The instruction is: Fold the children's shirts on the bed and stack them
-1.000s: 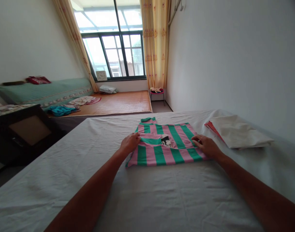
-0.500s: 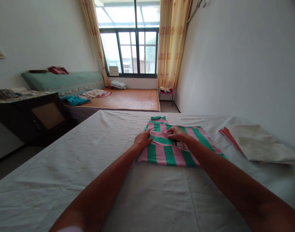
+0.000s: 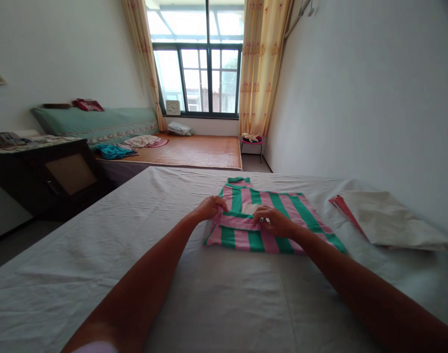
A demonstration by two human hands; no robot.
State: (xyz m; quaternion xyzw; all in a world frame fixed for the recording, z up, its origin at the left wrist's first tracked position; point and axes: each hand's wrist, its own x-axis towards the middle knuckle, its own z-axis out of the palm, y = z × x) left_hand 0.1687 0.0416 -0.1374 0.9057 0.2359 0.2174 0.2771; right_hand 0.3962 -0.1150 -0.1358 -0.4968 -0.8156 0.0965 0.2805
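Note:
A pink and green striped garment [image 3: 283, 211] lies partly folded on the white bed sheet [image 3: 209, 294]. My left hand [image 3: 210, 207] is closed on the garment's left edge, pinching a flap of cloth. My right hand [image 3: 273, 221] is closed on the same flap near the garment's middle. Between the two hands the flap is lifted and turned toward me over the lower part of the garment. Both forearms reach out from the bottom of the view.
A folded white cloth over something red [image 3: 385, 218] lies on the bed at the right, close to the wall. Beyond the bed stand a dark cabinet [image 3: 55, 176], a mat-covered platform with clothes [image 3: 194, 149], a small stool [image 3: 251, 142] and a curtained window.
My right hand moved from the garment's right edge to its middle. Both hands then took hold of a flap and drew it back toward me. The camera swung to the left.

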